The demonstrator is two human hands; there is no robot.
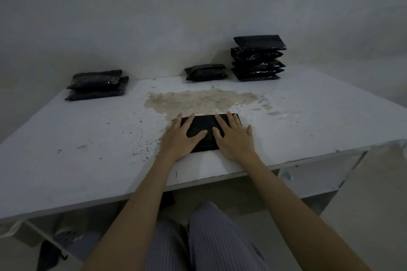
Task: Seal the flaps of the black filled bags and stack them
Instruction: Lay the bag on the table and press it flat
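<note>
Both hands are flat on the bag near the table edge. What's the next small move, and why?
Probably lift the black bag and carry it to a stack at the table's far edge, perhaps the tall stack. The left hand and right hand lie flat on it with straight fingers, as if finishing the press; whether the flap is sealed cannot be seen.

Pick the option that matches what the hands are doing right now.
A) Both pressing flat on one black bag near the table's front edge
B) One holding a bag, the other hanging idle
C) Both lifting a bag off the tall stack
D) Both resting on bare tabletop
A: the left hand and right hand lie with straight fingers on the black bag on the table.
</note>
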